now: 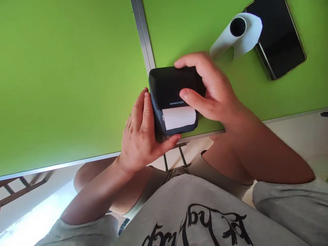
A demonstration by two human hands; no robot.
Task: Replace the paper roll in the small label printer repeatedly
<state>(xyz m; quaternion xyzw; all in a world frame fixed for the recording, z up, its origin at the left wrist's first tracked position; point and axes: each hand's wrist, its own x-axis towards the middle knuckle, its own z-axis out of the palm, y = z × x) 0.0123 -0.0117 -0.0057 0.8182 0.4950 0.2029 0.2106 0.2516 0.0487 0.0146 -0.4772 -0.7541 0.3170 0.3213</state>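
From where I stand, the green surface (71, 78) is split by a metal seam (143, 34), and over that seam, by the near edge, is a black printer (165, 85). Both hands grip it: the right hand (216, 87) wraps its right side, the left hand (139, 136) cups the left. Off to the right lies a dark phone (279, 37), a paper roll (221, 42) just beside it. So near the edge, a loosened grip could drop the printer; a stray finger might crumple its white strip (179, 118).
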